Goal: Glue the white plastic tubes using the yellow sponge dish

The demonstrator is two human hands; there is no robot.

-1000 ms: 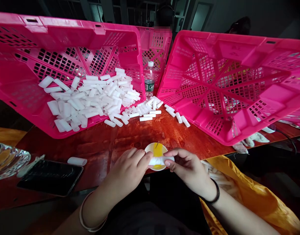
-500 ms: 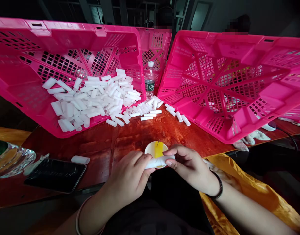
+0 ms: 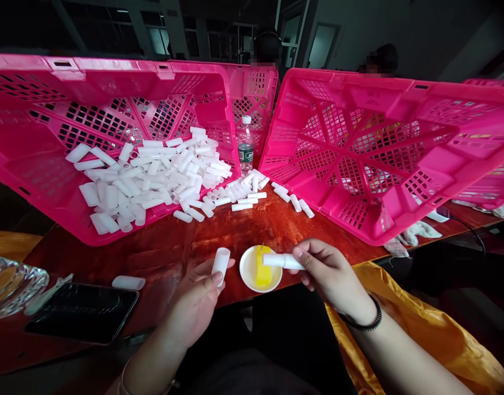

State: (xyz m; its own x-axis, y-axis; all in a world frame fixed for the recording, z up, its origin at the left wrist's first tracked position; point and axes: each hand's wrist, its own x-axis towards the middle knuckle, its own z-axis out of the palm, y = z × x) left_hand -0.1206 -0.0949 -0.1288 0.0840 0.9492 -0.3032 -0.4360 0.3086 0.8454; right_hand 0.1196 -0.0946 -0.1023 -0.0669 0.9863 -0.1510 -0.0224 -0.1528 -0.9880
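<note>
Between thumb and fingers, my left hand (image 3: 198, 299) holds a short white plastic tube (image 3: 221, 265), tilted with its open end up. My right hand (image 3: 324, 269) grips a slimmer white tube (image 3: 279, 260) with a stepped collar, pointing left. That slim tube's tip hangs over a small white dish (image 3: 246, 274) holding a yellow block (image 3: 262, 270), with a thin dark piece at the block's top. The two tubes are apart from each other. My right fingers cover the far end of the slim tube.
A pink crate (image 3: 81, 230) on its side spills a heap of white tubes (image 3: 153, 175) onto the red-brown table (image 3: 165, 236). Another pink crate (image 3: 384, 233) lies at right, with a water bottle (image 3: 246, 148) between them. A phone (image 3: 83, 312) and a loose tube (image 3: 128, 282) lie at left.
The white piece held between both hands has come apart into two tubes, one in each hand. My hands have moved away from each other, uncovering the dish. The view has tilted slightly up.
</note>
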